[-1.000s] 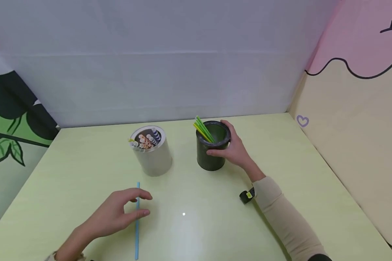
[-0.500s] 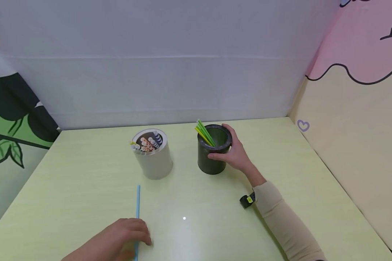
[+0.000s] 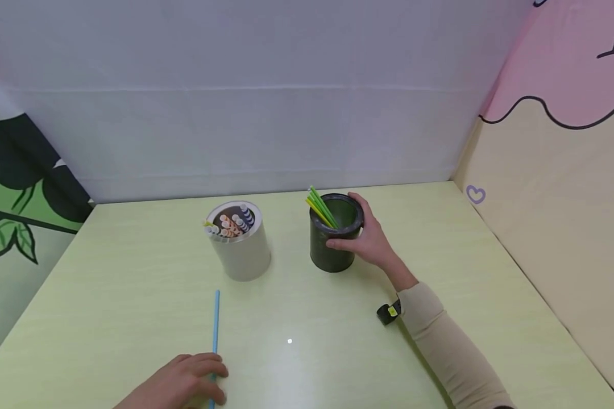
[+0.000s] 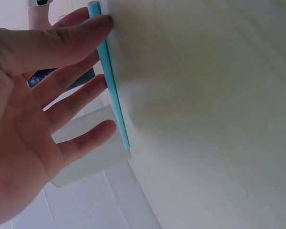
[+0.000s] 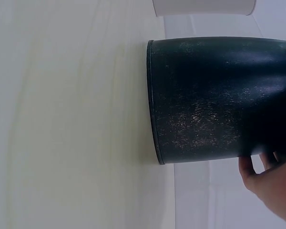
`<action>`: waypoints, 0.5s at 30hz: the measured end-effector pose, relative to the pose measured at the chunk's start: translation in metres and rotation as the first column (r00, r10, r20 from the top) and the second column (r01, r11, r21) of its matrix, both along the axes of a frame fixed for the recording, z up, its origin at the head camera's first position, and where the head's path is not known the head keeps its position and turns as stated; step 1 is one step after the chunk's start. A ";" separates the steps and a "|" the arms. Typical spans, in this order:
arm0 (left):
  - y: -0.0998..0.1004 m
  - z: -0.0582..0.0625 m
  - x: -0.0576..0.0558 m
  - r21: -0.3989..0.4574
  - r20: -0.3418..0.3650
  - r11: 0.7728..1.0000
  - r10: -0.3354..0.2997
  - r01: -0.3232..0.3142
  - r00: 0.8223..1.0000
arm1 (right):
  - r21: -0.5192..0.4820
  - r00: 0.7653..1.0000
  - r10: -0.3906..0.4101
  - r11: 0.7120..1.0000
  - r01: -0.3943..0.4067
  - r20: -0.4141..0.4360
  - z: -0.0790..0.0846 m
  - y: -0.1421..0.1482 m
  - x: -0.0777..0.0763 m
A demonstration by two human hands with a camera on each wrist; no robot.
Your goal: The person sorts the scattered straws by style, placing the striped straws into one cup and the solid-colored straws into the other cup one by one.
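A blue straw point(image 3: 216, 318) lies on the pale table point(image 3: 297, 375) at the front left. My left hand point(image 3: 181, 383) is over its near part, fingers spread and fairly straight. In the left wrist view the thumb point(image 4: 102, 23) overlaps the near stretch of the straw point(image 4: 113, 90), and the other fingertips reach its side. My right hand point(image 3: 368, 238) grips the upper side of a dark green cup point(image 3: 332, 253), thumb in front and fingers behind. The cup stands upright with several green and yellow straws point(image 3: 321, 209) leaning in it. Its dark wall point(image 5: 209, 100) fills much of the right wrist view.
Left of the green cup stands a white cylindrical holder point(image 3: 243, 258) with several patterned straws point(image 3: 234, 223) inside. A pale wall point(image 3: 266, 136) rises behind the table, and a cream and pink panel point(image 3: 552, 187) borders its right side. A small black device point(image 3: 388, 312) is at the right wrist.
My left hand has come down and nearer to me onto the straw's near part, its fingers curling and then spreading again. The right hand and green cup stay in place.
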State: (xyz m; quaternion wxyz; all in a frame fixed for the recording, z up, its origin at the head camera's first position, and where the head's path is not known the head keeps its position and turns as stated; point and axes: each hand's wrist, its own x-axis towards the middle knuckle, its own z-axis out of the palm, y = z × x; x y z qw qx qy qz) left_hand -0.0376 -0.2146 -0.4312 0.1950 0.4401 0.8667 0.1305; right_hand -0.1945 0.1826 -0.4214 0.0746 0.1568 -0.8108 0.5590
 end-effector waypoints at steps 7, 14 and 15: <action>-0.003 -0.003 0.000 0.084 -0.109 0.993 -0.071 0.080 0.992 | -0.001 1.000 -0.003 1.000 0.003 0.009 0.000 0.001 0.000; 0.000 -0.001 0.002 0.049 -0.048 0.998 -0.045 0.047 0.998 | 0.007 1.000 0.004 1.000 -0.004 0.005 0.000 0.000 0.000; 0.000 -0.001 0.001 0.049 -0.058 0.997 -0.052 0.055 0.997 | 0.005 1.000 0.004 1.000 -0.004 0.002 0.000 0.000 0.000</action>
